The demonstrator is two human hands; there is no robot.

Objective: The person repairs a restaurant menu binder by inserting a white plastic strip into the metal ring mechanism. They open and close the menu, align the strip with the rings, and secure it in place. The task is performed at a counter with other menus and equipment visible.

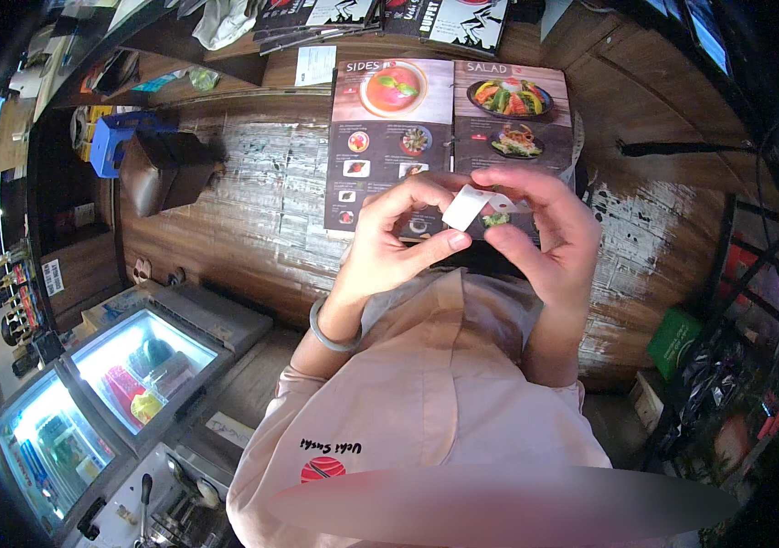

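Fingers: left hand and right hand both grasping the white strip, can't tell whose grip's firmer
White strip: roughly 1 o'clock, over the open menu
Risk: loose pinch and it'd probably slip, or curl onto itself
Lit case: 8 o'clock, pink thing and yellow thing inside
Blue box: 10 o'clock, can't see in tbh

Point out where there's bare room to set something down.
The worn wooden floor shows bare between the brown stool and the open menu, and again right of the right hand, beyond the green box. Crowded: the stacked menus and the corner around the black plastic bag.
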